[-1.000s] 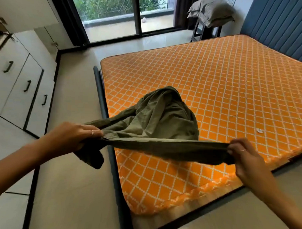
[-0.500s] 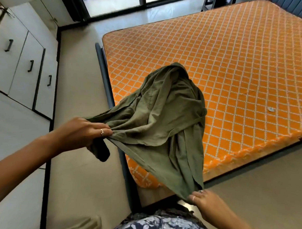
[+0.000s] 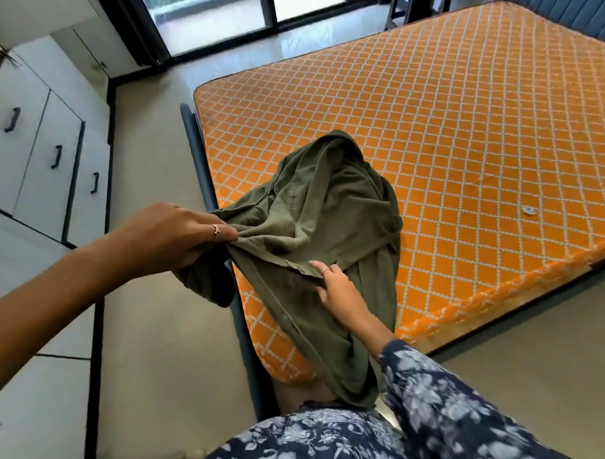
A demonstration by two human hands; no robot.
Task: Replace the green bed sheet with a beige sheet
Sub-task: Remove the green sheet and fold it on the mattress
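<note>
Left hand (image 3: 177, 235) pinches a corner of the green bed sheet (image 3: 328, 237), as half a second ago. Right hand (image 3: 336, 289) has let go of the lower hem and come up; fingers now extended, catching the mid edge. Sheet bunched at mattress (image 3: 469, 132) corner, fully stripped; likely folding. No beige sheet visible.

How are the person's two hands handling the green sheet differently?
The left hand pinches a bunched corner of the green sheet and holds it up off to the side; the right hand lies on the cloth's middle with fingers spread. The left arm is bare; the right wears a floral sleeve. Both hands wear rings.
</note>
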